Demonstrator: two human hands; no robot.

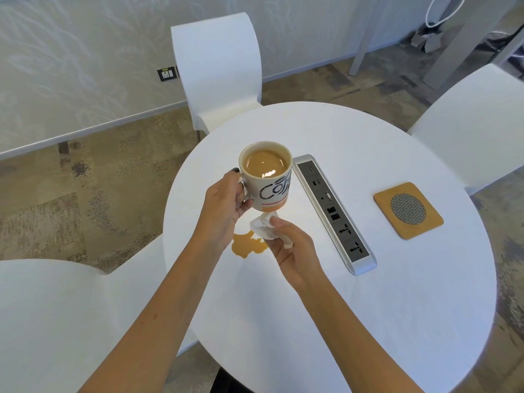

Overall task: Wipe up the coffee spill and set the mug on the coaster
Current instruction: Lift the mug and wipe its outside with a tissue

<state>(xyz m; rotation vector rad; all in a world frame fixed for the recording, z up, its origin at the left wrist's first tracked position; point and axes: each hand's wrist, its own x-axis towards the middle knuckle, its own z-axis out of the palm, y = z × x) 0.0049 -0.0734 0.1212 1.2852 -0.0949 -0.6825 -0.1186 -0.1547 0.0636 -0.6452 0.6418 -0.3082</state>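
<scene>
Left hand [226, 202] grips full mug [266, 177] by its handle; right hand [292, 251] pinches tissue [263, 226] beneath it. Tilting risks fresh drips onto spill [246, 246] at 6 o'clock.

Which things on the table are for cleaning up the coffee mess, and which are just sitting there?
For the job:
white ceramic mug of milky coffee, gripped by left hand
crumpled white tissue, pinched by right hand
brown coffee puddle
square cork coaster with mesh centre

Just there:
long silver socket strip
white plastic chairs
</scene>
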